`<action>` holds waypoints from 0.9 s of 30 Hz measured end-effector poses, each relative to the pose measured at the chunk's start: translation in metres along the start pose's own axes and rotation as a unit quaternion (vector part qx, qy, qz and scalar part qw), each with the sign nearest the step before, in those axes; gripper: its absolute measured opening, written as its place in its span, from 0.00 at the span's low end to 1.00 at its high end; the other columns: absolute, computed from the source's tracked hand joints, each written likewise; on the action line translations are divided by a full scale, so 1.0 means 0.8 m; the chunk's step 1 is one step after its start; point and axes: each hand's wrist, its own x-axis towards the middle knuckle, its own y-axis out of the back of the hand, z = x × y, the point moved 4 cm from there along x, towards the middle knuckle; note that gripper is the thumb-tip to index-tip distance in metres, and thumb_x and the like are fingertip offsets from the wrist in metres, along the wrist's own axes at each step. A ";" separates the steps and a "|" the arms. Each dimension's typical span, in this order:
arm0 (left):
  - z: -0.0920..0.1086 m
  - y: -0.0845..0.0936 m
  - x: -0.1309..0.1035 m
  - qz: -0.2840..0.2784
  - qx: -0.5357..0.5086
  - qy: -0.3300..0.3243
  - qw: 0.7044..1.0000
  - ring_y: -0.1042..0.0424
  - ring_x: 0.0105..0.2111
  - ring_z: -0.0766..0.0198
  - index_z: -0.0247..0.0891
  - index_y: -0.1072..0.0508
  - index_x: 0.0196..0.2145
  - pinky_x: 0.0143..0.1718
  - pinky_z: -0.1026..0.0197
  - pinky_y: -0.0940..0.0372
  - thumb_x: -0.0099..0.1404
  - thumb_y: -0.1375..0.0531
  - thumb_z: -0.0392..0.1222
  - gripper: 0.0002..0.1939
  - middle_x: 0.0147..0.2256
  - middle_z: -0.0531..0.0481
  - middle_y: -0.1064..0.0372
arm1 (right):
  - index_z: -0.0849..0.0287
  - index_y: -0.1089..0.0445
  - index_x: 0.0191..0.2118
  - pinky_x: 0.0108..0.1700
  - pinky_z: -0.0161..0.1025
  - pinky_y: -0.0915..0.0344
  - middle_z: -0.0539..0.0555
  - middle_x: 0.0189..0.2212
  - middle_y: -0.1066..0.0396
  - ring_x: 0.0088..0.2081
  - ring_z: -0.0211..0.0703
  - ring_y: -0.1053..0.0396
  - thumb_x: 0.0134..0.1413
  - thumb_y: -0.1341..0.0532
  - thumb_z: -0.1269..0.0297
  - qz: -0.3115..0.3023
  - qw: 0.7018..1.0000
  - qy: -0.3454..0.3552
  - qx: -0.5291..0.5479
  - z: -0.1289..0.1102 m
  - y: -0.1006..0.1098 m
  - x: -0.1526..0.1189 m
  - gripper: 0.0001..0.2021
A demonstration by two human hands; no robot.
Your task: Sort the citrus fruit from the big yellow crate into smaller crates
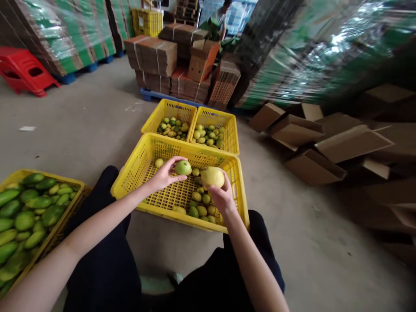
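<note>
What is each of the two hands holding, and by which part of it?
The left hand holds a green fruit by its left side. The right hand holds a larger yellow fruit by its lower right side.

Pale yellow on the bigger held lemon (213,177), light green with a small dark mark on the smaller held fruit (183,168). Bright yellow, pierced in a grid pattern, on the front crate (238,190); mixed yellow and green on the loose fruit (202,211) inside. Deep green to yellow-green across the fruit heap (24,221) at left. Brown with pale straps on the stacked cartons (151,55), blue on the pallet (150,94) below. Red on the stool (24,65); green striped with brown on the wrapped stack (81,34) behind it; dark navy on the trousers (100,268).
</note>
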 end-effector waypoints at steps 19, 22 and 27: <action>-0.036 0.005 -0.013 0.051 0.057 0.033 0.997 0.25 0.43 0.57 0.40 0.28 0.49 0.48 0.51 0.29 0.52 0.27 0.42 0.27 0.47 0.44 0.28 | 0.51 0.38 0.41 0.48 0.47 0.29 0.50 0.40 0.28 0.42 0.48 0.27 0.32 0.23 0.55 -0.023 0.981 0.019 -0.192 0.043 -0.028 -0.003 0.30; -0.023 0.002 -0.018 0.069 0.149 -0.066 0.984 0.26 0.45 0.57 0.40 0.27 0.49 0.47 0.51 0.29 0.55 0.28 0.40 0.24 0.47 0.43 0.29 | 0.51 0.37 0.46 0.55 0.52 0.31 0.55 0.48 0.28 0.50 0.51 0.28 0.36 0.24 0.58 -0.010 0.971 0.079 -0.227 0.035 -0.028 -0.006 0.31; -0.006 -0.006 -0.029 0.081 0.276 -0.190 0.939 0.27 0.45 0.56 0.42 0.27 0.50 0.46 0.50 0.28 0.59 0.30 0.38 0.21 0.44 0.45 0.29 | 0.49 0.40 0.53 0.57 0.51 0.31 0.57 0.53 0.31 0.57 0.52 0.31 0.43 0.27 0.61 0.011 0.959 0.158 -0.236 0.023 -0.028 -0.013 0.32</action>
